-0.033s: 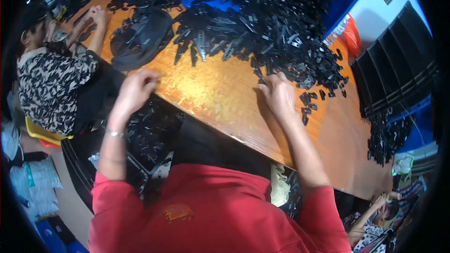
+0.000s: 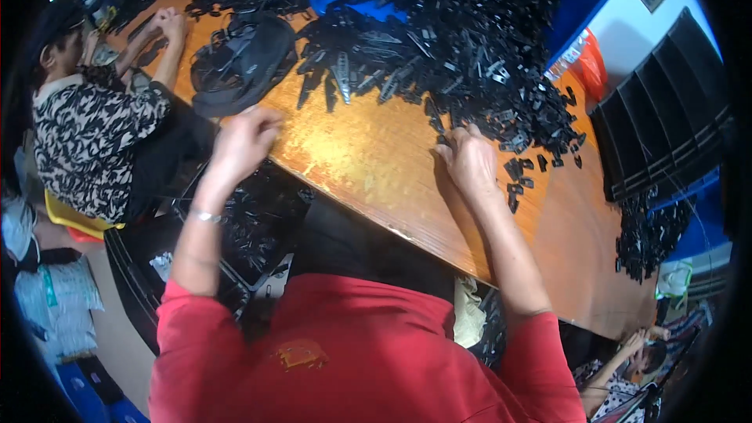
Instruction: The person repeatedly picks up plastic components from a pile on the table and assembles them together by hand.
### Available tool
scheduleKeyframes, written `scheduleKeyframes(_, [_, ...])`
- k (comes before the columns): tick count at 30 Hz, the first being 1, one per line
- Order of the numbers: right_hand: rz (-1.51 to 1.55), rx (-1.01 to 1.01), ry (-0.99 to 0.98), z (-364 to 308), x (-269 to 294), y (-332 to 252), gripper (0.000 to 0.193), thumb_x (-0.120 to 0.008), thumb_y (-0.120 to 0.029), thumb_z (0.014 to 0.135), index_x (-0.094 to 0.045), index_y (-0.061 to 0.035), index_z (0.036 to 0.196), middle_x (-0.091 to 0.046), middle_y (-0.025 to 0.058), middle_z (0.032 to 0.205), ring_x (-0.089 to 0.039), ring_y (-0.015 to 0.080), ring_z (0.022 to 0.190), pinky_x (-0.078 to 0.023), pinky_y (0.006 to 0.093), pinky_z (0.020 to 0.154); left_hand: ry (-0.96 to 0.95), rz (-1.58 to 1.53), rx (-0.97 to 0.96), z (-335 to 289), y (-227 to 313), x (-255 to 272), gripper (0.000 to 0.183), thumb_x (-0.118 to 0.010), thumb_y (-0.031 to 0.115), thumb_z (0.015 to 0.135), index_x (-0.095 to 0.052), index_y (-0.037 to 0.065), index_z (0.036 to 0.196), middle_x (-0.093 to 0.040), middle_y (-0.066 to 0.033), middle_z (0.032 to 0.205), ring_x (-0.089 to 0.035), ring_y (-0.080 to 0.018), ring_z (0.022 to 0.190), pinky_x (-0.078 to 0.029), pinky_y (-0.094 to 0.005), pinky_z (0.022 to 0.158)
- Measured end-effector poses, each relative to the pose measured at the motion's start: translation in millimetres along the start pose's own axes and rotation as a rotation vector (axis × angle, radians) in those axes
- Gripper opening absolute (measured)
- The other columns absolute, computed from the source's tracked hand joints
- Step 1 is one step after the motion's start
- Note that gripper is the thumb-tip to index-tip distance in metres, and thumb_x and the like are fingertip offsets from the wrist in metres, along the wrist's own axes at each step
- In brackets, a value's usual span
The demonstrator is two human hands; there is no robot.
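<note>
My right hand is at the near edge of a large heap of small black plastic parts. Its thumb and fingers are closed on a thin black plastic part, mostly hidden by the fingertips. My left hand hangs over the table's near edge, left of the bare wood, below a black bag-like item. Its fingers curl but are smeared by motion, and I cannot make out anything in them. Below it, under the table's edge, lie more black parts.
A blue bin tips the heap onto the orange wooden table. Black stacked trays and an orange-red bag stand at the right. One co-worker sits at the left, another at the lower right.
My left hand has moved slightly to the right over the table's edge. My right hand stays at the heap's edge. The whole view has shifted a little.
</note>
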State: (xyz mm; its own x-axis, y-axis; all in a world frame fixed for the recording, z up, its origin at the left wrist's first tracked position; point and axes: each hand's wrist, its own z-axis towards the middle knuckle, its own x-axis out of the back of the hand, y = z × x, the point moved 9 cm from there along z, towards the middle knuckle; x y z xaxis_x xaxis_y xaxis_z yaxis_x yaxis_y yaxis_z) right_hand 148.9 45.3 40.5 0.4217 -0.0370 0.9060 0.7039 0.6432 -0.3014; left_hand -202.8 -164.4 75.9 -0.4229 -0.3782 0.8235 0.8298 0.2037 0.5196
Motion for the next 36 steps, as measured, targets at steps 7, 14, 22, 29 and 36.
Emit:
scheduleKeyframes(7, [0.062,0.043,-0.081,2,-17,-9,0.03,-0.084,-0.008,0.089,-0.072,-0.0022,0.116,-0.072,0.0286,0.111,-0.075,0.0504,0.097,-0.062,0.0571,0.087,0.107,0.097,0.124,75,27,-76,0.04,-0.082,0.028,0.097,-0.075,0.001,0.127,-0.08,-0.026,0.116,-0.077,-0.044,0.11,-0.06,-0.0538,0.096])
scheduleKeyframes(14, [0.524,0.107,0.032,-16,-10,-45,0.036,-0.085,-0.007,0.089,-0.079,-0.0023,0.124,-0.077,0.0182,0.111,-0.077,0.0311,0.096,-0.063,0.0403,0.085,0.127,0.034,0.147,96,21,-95,0.037,-0.084,0.021,0.096,-0.075,-0.002,0.124,-0.08,-0.0291,0.112,-0.077,-0.0467,0.107,-0.059,-0.0561,0.095])
scheduleKeyframes(22, [0.521,0.107,-0.102,-36,-31,-62,0.025,-0.091,-0.013,0.09,-0.081,-0.0026,0.11,-0.078,0.0123,0.1,-0.077,0.026,0.087,-0.06,0.0376,0.079,-0.062,-0.222,0.129,60,-2,-99,0.027,-0.086,0.012,0.096,-0.079,-0.001,0.118,-0.073,-0.0108,0.08,-0.068,-0.0191,0.074,-0.057,-0.0377,0.076])
scheduleKeyframes(29, [0.361,0.184,-0.17,-41,-19,-77,0.022,-0.088,-0.012,0.088,-0.082,-0.0035,0.108,-0.076,0.019,0.105,-0.076,0.0424,0.094,-0.062,0.0501,0.085,0.065,0.005,-0.08,34,36,-72,0.026,-0.081,0.008,0.096,-0.079,0.005,0.122,-0.077,-0.0162,0.104,-0.077,-0.0397,0.098,-0.061,-0.0479,0.088])
scheduleKeyframes(36, [0.193,0.203,-0.268,-37,-24,-88,0.022,-0.084,-0.01,0.088,-0.08,-0.001,0.108,-0.073,0.022,0.105,-0.075,0.0452,0.094,-0.062,0.0525,0.087,0.049,0.193,-0.38,27,62,-73,0.025,-0.085,0.011,0.091,-0.079,0.009,0.116,-0.068,-0.0101,0.113,-0.064,-0.0355,0.118,-0.055,-0.0469,0.099])
